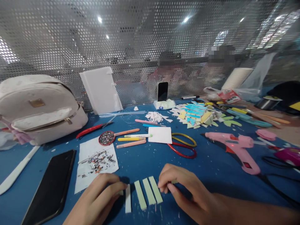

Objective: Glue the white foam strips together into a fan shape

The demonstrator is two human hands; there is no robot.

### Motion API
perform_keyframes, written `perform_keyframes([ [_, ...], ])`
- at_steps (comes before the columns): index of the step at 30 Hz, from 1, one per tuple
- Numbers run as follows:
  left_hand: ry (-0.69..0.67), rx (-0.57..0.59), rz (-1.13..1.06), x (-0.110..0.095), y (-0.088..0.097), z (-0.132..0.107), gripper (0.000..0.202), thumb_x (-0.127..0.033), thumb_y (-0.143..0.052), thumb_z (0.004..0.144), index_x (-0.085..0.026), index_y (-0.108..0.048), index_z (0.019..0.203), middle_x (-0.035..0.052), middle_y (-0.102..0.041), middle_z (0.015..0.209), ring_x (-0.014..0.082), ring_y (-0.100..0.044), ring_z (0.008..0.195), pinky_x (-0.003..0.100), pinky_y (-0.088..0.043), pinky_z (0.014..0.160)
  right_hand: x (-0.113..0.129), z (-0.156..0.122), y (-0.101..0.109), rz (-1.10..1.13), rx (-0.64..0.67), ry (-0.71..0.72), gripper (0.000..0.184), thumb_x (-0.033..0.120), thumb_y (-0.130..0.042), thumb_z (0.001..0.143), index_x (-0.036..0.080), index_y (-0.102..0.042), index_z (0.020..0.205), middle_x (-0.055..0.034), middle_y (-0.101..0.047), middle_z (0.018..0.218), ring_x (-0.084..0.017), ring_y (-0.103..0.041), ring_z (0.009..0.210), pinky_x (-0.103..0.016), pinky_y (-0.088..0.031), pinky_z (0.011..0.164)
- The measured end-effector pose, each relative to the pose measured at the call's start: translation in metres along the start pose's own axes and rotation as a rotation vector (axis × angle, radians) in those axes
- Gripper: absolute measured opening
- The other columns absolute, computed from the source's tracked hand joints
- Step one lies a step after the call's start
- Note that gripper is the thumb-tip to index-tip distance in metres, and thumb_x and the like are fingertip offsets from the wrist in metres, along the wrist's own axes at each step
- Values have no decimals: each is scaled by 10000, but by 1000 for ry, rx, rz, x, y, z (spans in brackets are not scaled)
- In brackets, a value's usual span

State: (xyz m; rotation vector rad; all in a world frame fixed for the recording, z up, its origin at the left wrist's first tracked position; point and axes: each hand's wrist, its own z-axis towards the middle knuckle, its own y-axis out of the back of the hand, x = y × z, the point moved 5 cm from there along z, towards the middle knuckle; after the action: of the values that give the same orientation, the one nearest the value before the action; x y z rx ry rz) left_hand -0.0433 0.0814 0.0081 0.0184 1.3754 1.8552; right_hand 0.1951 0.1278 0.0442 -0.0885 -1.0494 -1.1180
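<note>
In the head view, several short strips stand in a row on the blue table between my hands. One strip is white (127,200); beside it are light green strips (140,195). My left hand (100,195) is bent, its fingertips at the white strip's upper left edge. A small pale bit shows under those fingers, mostly hidden. On the other side, my right hand (187,187) is closed with thumb and fingers together, just right of the last green strip. Between its fingers a pale green piece (174,181) shows in part.
A pink glue gun (234,145) with its cord lies at right. Scissors (184,150), markers (132,139) and a white card (160,135) lie ahead. At left are a phone (51,184), a beaded paper sheet (82,175) and a backpack (42,109). Cut scraps (197,114) are piled behind.
</note>
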Motion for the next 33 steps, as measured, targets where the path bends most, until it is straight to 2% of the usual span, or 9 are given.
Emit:
perform_keyframes([
  [9,-24,8,-28,-6,-1,1,183,-200,-484,1023,-244,-576,1175,55,-611,1053,141,-598,948,211,-500,867,1,0,-2,-16,14,22,326,-8,-394,911,208,-523,1120,-34,-594,882,-134,-548,790,-266,-479,716],
  [16,-2,-30,35,-2,1,-2,241,-248,-369,1065,-254,-567,1201,58,-627,1027,136,-624,915,213,-514,824,0,0,-2,-40,24,36,273,15,-389,930,188,-537,1080,-46,-594,845,-146,-548,770,-281,-479,704],
  [23,-128,-35,13,-11,2,3,283,-173,-356,1056,-219,-537,1269,75,-647,998,158,-589,905,245,-502,826,0,-3,-3,-51,25,42,259,25,-392,935,187,-548,1063,-47,-605,840,-148,-555,775,-279,-476,717],
  [26,-228,-4,-19,-17,3,7,274,-163,-366,1050,-193,-540,1261,65,-664,956,157,-579,845,246,-490,803,0,-3,-3,-59,32,39,261,21,-392,934,187,-552,1057,-49,-610,841,-148,-555,776,-279,-472,717],
  [28,-260,28,-32,-19,3,8,248,-208,-455,1032,-183,-532,1266,60,-672,958,160,-588,836,262,-485,823,0,-2,-3,-61,35,41,258,24,-390,936,188,-553,1050,-49,-611,837,-149,-554,778,-278,-469,717],
  [30,-214,50,-16,-17,3,8,294,-317,-535,1005,-194,-527,1272,60,-675,986,175,-602,873,291,-478,874,0,-1,-3,-64,39,42,251,31,-386,942,188,-554,1041,-51,-614,835,-152,-556,778,-280,-467,718],
  [33,-180,51,19,-13,2,6,368,-430,-547,982,-207,-529,1275,62,-680,1012,188,-607,888,300,-485,868,1,-1,-3,-66,45,50,242,35,-384,944,186,-556,1022,-51,-620,828,-154,-556,769,-282,-466,717],
])
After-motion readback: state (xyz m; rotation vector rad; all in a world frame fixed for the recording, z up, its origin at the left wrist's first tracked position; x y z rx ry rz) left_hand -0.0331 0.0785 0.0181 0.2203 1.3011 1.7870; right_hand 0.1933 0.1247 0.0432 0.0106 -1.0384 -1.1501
